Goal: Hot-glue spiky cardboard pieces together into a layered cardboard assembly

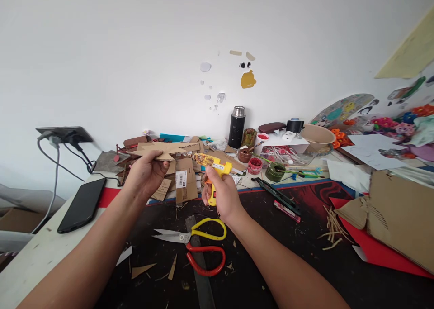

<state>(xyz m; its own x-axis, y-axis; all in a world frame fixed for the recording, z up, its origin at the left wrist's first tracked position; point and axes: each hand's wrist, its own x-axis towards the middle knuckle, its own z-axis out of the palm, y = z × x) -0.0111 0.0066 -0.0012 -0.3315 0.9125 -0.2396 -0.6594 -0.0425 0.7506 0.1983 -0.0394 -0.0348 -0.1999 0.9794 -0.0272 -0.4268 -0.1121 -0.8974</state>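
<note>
My left hand (147,171) pinches a cut piece of brown cardboard (166,151) with pointed ends, held up over the back of the table. In my right hand (222,189) is a yellow hot glue gun (217,166), its fingers wrapped round the handle. The stained nozzle points left, close to the right side of the cardboard piece; whether they touch I cannot tell. Below the hands, scissors (190,239) with one yellow and one red handle lie across a metal ruler (203,273) on the dark mat (257,245).
A phone (83,205) lies at the left. Cardboard scraps (186,187) pile up behind my hands. Farther back stand a black flask (237,128), paint jars (255,165) and a bowl (317,139). A black utility knife (276,195) and a large cardboard sheet (400,218) lie to the right.
</note>
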